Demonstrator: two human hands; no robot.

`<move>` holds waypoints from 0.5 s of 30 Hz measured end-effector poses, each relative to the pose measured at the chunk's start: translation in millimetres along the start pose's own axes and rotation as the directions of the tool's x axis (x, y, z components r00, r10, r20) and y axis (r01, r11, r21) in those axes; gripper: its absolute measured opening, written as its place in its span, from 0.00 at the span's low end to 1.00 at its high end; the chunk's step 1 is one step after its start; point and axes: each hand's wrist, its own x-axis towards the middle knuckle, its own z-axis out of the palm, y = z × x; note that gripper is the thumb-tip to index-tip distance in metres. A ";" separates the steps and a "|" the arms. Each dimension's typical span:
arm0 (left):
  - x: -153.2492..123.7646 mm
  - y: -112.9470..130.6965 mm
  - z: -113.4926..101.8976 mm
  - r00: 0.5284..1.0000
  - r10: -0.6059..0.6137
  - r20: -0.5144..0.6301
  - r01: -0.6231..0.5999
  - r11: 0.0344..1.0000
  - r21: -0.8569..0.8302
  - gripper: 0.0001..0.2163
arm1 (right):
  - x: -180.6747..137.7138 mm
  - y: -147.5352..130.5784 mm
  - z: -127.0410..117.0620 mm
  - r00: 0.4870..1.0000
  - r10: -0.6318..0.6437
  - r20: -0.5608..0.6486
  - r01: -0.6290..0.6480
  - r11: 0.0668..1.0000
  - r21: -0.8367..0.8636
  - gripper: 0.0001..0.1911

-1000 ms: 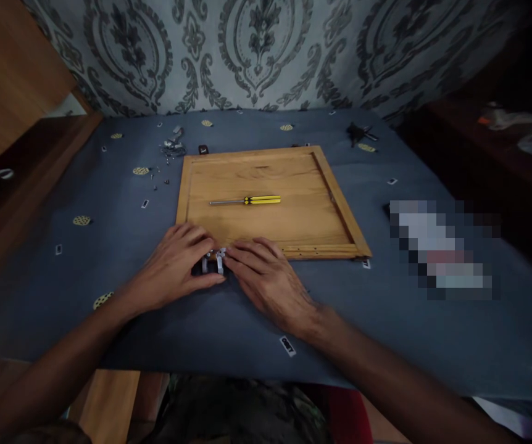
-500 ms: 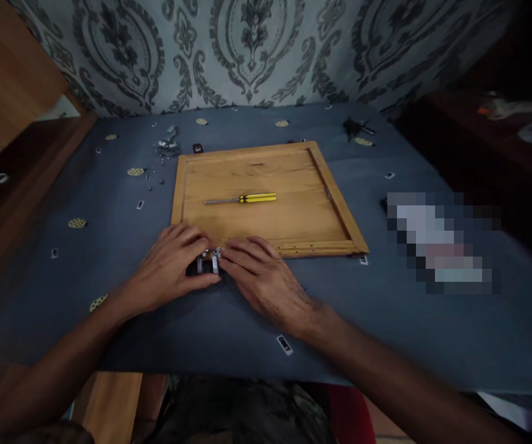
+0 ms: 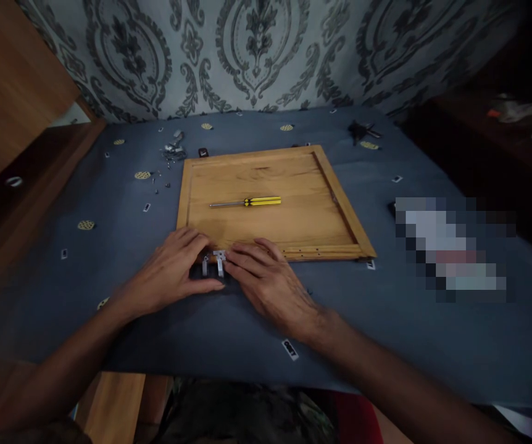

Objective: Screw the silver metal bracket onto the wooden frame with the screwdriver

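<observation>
A blue-grey cloth [image 3: 229, 339] printed with yellow ovals and small white labels covers the broad table, and behind its far edge hangs a pale curtain with dark grey medallion patterns [image 3: 196, 37]. Brown wooden furniture [image 3: 16, 80] stands at the left; the right side of the room is very dark.

On the cloth, before the person, lies a framed rectangular panel of honey-coloured wood [image 3: 275, 179], flat, its long axis running left to right and its near edge facing the person.

Both forearms reach in from the lower corners. The left hand [image 3: 173, 265] bends over the panel's near left corner, knuckles up, its thumb stretched rightward, well apart from the fingers. The right hand [image 3: 266, 277] lies palm down on the near edge, fingers close together and pointing left; its thumb is hidden. Whether either hand pinches anything, I cannot tell.

A pixelated object [image 3: 451, 246] lies on the cloth to the right. A yellow-and-black-handled screwdriver [image 3: 247, 202] rests on the panel, its shaft pointing left. Between the hands, at the near edge, sits a silvery metal fitting [image 3: 220, 264], its two parallel bars pointing toward the person. Beyond the panel's left side lie a grey metal cluster [image 3: 173, 149] and tiny dark screw-like bits [image 3: 168, 185].
</observation>
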 end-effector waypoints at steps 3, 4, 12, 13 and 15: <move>-0.2 -0.1 -0.9 1.000 0.006 -0.001 -0.006 1.000 -0.003 0.19 | -0.1 0.3 0.6 1.000 -0.003 0.007 0.003 1.000 0.003 0.15; -0.2 0.1 -0.9 1.000 0.009 0.001 -0.009 1.000 0.000 0.19 | -0.4 0.4 0.8 1.000 -0.005 0.006 0.005 1.000 0.004 0.16; -0.4 1.5 0.0 0.999 0.032 -0.006 -0.032 0.999 0.040 0.18 | -0.9 -1.0 0.9 0.999 -0.027 -0.042 0.025 0.998 -0.058 0.13; -0.5 1.3 0.2 0.999 0.035 -0.008 -0.034 0.998 0.045 0.18 | -0.5 -1.5 0.7 0.998 -0.032 -0.052 0.029 0.998 -0.062 0.13; -0.6 1.0 0.7 0.999 0.038 -0.015 -0.037 0.998 0.052 0.18 | 0.4 -2.3 0.3 0.997 -0.036 -0.065 0.031 0.997 -0.076 0.13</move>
